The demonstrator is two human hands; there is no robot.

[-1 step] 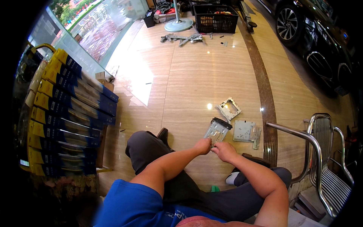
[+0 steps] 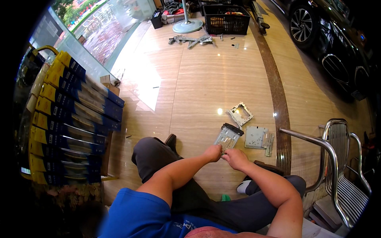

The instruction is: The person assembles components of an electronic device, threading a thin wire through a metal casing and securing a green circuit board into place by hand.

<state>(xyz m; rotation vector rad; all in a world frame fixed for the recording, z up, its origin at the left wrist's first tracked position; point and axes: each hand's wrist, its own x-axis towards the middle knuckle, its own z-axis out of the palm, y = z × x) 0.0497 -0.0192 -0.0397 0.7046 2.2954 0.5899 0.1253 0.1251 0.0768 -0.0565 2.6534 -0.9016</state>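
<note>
An opened electronic unit (image 2: 227,139), a silvery metal chassis with a black front strip at its far end, is tilted over the floor between my feet. My left hand (image 2: 213,153) grips its near left corner with curled fingers. Close beside it, my right hand (image 2: 237,159) pinches at the near edge of the same unit; whether a small part or tool is between those fingertips is hidden. Just past the unit lies a pale rectangular frame (image 2: 241,114). To its right rests a flat grey metal cover (image 2: 256,137), with a narrow slotted plate (image 2: 269,144) overlapping its right side.
At left stands a rack of blue-and-yellow packages (image 2: 75,119). A metal chair (image 2: 345,162) is close on my right, a dark car (image 2: 333,47) beyond it. Far ahead are a black crate (image 2: 226,20), a round stand base (image 2: 187,26) and grey scraps (image 2: 191,41).
</note>
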